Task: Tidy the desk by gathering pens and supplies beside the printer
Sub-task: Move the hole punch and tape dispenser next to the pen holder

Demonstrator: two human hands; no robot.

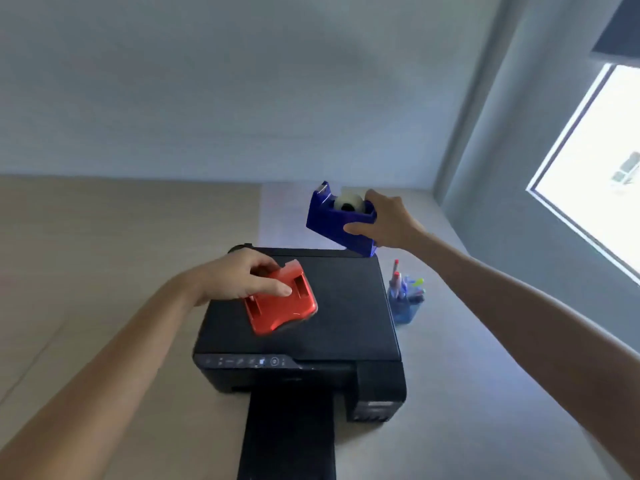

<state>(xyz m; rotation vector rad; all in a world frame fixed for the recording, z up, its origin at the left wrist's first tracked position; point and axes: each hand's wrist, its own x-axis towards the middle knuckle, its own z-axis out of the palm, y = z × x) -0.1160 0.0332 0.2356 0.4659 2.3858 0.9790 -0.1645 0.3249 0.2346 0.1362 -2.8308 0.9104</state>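
Observation:
A black printer (332,313) sits in the middle of the desk with its paper tray pulled out toward me. My left hand (239,278) grips a red plastic holder (284,304) just above the printer's lid. My right hand (384,220) holds a blue tape dispenser (332,220) with a white tape roll in it, tilted in the air above the printer's back right corner. A blue pen cup (403,304) with several pens and markers stands on the desk right beside the printer's right side.
The light wooden desk (104,254) runs to a pale wall at the back. A grey wall and a bright window (599,181) are on the right. Bare desk surface lies left of the printer and right of the pen cup.

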